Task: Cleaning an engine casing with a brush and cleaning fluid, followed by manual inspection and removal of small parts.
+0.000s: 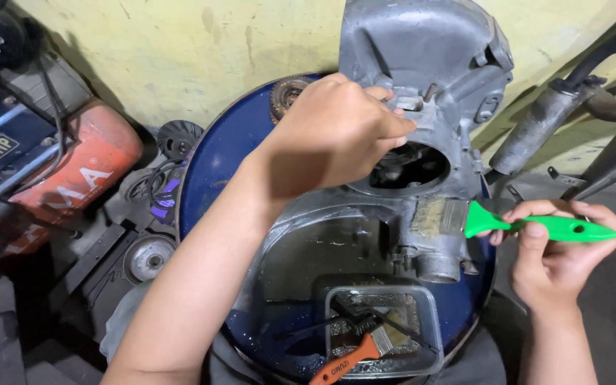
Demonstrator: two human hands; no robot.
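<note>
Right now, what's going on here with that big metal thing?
A person is brushing a grey engine casing that sits on a blue drum. The left hand grips the casing's upper edge. The right hand holds a green brush, bristles against the casing's side. A clear tray nearby holds an orange brush.

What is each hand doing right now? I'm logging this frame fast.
Left hand: closed on the rim of the grey metal engine casing.
Right hand: closed around the green-handled brush, bristles against the casing.
</note>
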